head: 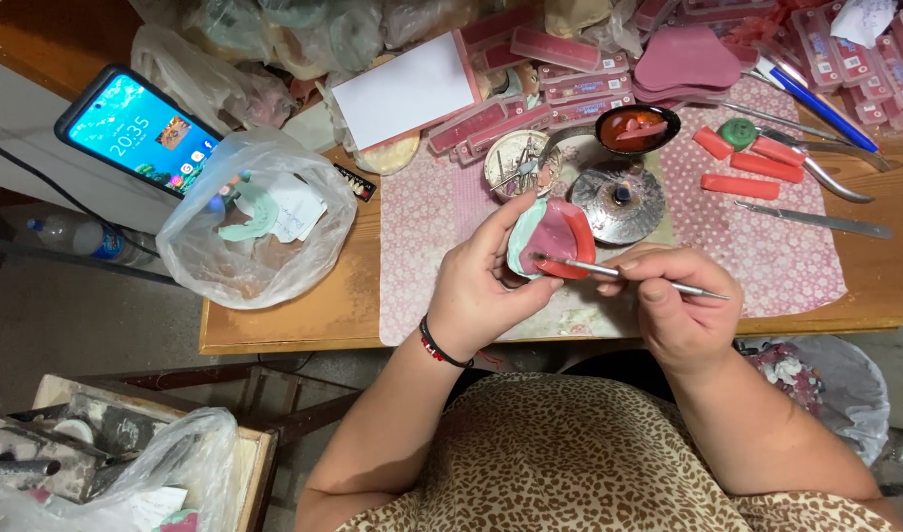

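Left hand [486,286] clamped on dental cast with pink wax rim [552,236] | right hand [673,300] pinching thin metal wax carver [629,277] | cast rigid, likely brittle; wax soft, easily marred: hold by plaster edges

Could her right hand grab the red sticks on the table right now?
Probably not right away: the right hand already holds a metal tool. The way to the red sticks looks free, but she'd have to put the tool down.

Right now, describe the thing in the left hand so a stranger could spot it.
On the pink mat, before the round metal burner, the left hand holds a dental cast. It alone is pale green with pink-red wax, touched by the right hand's thin metal tool.
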